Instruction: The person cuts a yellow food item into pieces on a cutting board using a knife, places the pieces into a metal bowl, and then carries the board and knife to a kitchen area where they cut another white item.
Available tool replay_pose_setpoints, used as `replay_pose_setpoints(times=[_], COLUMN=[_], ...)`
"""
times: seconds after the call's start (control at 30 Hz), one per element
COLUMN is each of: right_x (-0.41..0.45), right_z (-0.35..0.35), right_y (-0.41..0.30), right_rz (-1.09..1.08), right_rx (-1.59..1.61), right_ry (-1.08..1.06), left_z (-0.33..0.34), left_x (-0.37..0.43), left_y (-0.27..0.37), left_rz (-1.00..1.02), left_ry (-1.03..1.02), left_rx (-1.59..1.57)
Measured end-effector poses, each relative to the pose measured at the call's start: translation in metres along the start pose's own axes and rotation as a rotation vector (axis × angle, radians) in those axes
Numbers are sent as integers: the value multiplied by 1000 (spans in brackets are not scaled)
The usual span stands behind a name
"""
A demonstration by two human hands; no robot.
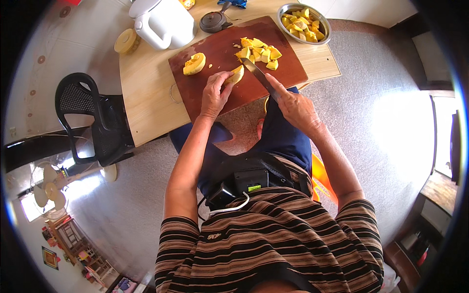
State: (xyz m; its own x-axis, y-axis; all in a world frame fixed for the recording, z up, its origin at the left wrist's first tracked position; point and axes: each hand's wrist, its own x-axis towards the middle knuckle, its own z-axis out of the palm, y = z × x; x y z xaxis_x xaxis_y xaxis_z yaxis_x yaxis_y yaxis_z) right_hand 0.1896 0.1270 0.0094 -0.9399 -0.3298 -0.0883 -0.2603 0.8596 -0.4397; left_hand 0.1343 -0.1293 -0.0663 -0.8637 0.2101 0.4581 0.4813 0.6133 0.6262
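My left hand (217,91) grips a wedge of pumpkin (237,75) near the middle of a reddish-brown cutting board (205,95). My right hand (296,107) holds a knife (259,75), its index finger along the blade. The knife tip lies beside a heap of cut pumpkin chunks (266,55), a small gap to the right of the wedge. A larger pumpkin piece (194,64), with pulp showing inside, rests at the board's left. A few seeds lie scattered on the board. The knife's handle is hidden in my right hand.
A metal bowl (326,33) of pumpkin chunks stands right of the board on the wooden table (141,110). Behind the board are a white electric kettle (168,25) and a dark teapot (213,22). A lidded yellow container (126,41) stands far left; a black chair (97,117) is beside the table.
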Motion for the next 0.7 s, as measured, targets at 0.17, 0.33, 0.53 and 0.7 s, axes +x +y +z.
replay_pose_setpoints(times=[0.17, 0.33, 0.53, 0.7], right_x=[10, 18, 26, 41], right_z=[-13, -21, -22, -24], right_y=[-22, -26, -22, -42], right_rz=[10, 49, 6, 86], right_rx=[-148, -170, -100, -140], right_ry=[-137, -239, -252, -326], left_z=[7, 7, 6, 7], left_x=[-9, -9, -7, -8], left_y=[-6, -11, -13, -14], left_rz=[-61, -91, -88, -93], left_ry=[122, 133, 132, 146], left_rx=[30, -22, -54, -75])
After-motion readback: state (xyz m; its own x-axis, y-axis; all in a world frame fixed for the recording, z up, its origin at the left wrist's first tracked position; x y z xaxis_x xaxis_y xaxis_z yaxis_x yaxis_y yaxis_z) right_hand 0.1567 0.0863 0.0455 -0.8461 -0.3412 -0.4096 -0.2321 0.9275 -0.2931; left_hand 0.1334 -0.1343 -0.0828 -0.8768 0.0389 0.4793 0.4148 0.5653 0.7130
